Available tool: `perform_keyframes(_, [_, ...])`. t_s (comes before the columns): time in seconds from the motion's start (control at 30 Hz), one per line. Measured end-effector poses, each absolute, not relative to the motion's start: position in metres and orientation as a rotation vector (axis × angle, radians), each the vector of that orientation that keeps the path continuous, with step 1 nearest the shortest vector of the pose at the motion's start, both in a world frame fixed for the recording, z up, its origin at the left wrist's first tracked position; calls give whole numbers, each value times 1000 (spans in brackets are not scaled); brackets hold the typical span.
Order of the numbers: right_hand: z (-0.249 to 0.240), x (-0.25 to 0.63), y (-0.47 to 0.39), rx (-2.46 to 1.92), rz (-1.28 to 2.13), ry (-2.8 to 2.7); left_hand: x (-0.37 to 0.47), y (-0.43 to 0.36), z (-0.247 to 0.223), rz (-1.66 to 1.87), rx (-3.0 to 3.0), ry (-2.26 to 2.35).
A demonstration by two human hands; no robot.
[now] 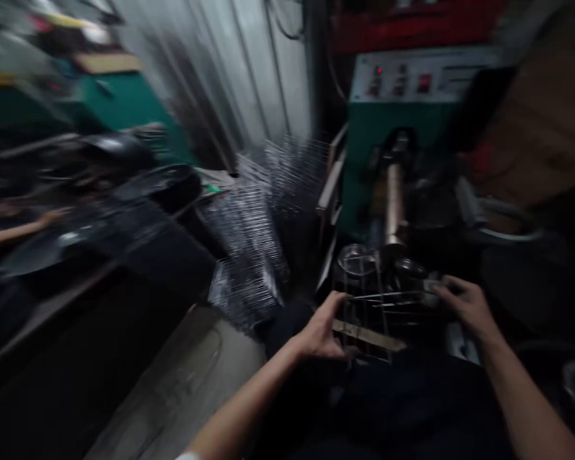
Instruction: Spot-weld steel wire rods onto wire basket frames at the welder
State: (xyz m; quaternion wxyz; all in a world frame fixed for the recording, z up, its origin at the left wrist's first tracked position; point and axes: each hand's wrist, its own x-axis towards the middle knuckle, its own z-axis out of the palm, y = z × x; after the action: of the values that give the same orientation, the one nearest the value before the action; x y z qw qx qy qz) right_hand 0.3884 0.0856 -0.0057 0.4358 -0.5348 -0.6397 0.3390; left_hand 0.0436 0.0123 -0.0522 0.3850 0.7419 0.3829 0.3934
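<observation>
In front of my lap lies a wire rack (pixel 386 306) of thin metal rods, beneath the brassy arm (pixel 394 201) of a green machine (pixel 364 144). My left hand (pixel 322 329) grips the rack's left edge, its thumb and fingers curled about the wires. At the rack's right end, my right hand (pixel 467 305) has its fingertips closed on a small pale grey piece (pixel 431 291); blur hides what it is. A round shiny metal part (pixel 357 259) sits just behind the rack. A flat tan strip (pixel 368 335) shows under the wires.
Stacks of wire racks (pixel 249 230) stand left of the machine. Farther left, a person's hand (pixel 52 217) is over a bench with dark round pans (pixel 158 182). A control panel (pixel 421 76) with a lit red light tops the machine. A pale board (pixel 186 383) lies lower left.
</observation>
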Motion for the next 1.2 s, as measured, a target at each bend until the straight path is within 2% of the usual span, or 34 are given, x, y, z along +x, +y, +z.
perform_keyframes(0.17, [-10, 412, 87, -1347, 957, -1433, 47, 22, -51, 1001, 1821, 971])
perform_keyframes(0.67, [-38, 441, 100, -1223, 885, -1149, 51, 30, -65, 1057, 1812, 977])
perform_keyframes(0.77, [-30, 438, 99, -1218, 924, -1347, 51, 30, -69, 1004, 1816, 1016])
perform_keyframes(0.97, [-10, 404, 103, -1208, 1234, -1919, 52, 25, -82, 905, 1798, 1087])
perform_keyframes(1.07, [-12, 399, 104, -1239, 1239, -1914, 51, 21, -82, 882, 1754, 1070])
perform_keyframes(1.2, [-21, 403, 98, -1379, 1083, -1733, 50, 20, -74, 907, 1740, 1056])
